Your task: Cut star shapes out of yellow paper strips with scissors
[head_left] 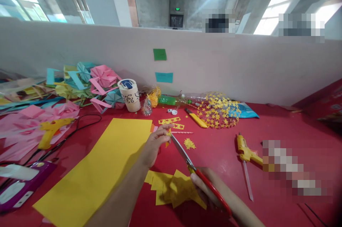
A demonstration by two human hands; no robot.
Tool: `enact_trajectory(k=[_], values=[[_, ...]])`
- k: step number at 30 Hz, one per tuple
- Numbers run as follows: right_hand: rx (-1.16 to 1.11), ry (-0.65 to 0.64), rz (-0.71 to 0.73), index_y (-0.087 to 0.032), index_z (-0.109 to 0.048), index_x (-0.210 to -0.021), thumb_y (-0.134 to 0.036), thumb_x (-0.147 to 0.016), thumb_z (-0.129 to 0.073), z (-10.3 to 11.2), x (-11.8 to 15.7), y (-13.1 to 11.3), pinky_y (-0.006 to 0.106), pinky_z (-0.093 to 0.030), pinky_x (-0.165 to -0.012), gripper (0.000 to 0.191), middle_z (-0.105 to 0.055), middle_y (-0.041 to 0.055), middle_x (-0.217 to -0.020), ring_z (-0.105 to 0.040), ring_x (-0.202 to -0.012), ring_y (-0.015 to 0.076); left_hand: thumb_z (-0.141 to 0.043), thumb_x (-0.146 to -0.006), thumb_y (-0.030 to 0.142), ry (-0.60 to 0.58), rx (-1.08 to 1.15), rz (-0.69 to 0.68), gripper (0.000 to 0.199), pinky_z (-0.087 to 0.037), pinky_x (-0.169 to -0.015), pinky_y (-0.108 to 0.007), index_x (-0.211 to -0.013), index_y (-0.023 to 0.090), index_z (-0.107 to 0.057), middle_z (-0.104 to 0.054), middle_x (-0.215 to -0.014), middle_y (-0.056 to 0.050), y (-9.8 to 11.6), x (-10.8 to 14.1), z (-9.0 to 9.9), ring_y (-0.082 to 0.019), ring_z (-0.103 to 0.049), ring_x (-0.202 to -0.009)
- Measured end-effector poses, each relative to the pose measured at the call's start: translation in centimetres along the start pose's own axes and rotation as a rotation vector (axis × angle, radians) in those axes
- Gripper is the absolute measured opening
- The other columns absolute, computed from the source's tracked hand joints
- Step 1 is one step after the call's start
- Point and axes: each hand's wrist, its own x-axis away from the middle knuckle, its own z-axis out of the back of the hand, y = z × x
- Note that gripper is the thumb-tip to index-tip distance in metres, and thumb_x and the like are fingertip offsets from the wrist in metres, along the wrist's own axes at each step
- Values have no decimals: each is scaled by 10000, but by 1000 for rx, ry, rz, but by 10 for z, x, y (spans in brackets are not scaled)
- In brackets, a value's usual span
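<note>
Between the fingertips of my left hand (157, 143) is a small piece of yellow paper (168, 134). My right hand (207, 184) is closed around the red handles of a pair of scissors (184, 151), whose blade tips reach the yellow piece. Below the blades lie several yellow paper sheets and a large cut star (184, 187), partly covered by my right hand. A little pile of small yellow stars (189, 144) rests just right of the blades. To the left of my forearm stretches a large yellow sheet (107, 159).
Behind my hands lie a yellow cutter (197, 118), star-cut strips (171, 123), a star-covered clear bottle (219, 111) and a white cup (129, 95). One glue gun (244, 148) is at right, another (50, 132) at left beside a purple power strip (26, 184). Folded paper flowers (104, 75) crowd the back left.
</note>
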Motion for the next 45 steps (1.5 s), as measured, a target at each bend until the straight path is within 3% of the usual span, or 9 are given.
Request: enact_trajectory(k=[12,25,45], values=[[37,-6,33,-209,-379,-661,-739,-831,-393,4,0,-2,157,-241,-337,557,-374,-75,-430,-335,-350,58,-577,-757,232,8,-51,-17,212,-284,-1056,-395,-548,199,-593,-572,-1309,-53,4,0,1,-277,-421,-1270],[-89,-44,-64,-208,-405,-676,-640,-843,-515,6,1,-7,151,-249,-307,476,-347,-103,-403,-303,-320,51,-598,-754,235,-17,-53,-11,199,-274,-1067,-437,-559,204,-631,-561,-1322,-64,3,-1,5,-291,-433,-1259],[-90,-55,-81,-216,-383,-642,-738,-792,-476,6,4,-16,143,-211,-282,552,-347,-109,-349,-280,-280,45,-563,-787,212,-87,-34,-5,228,-277,-1066,-396,-569,179,-620,-563,-1310,-67,1,-3,12,-268,-428,-1252]])
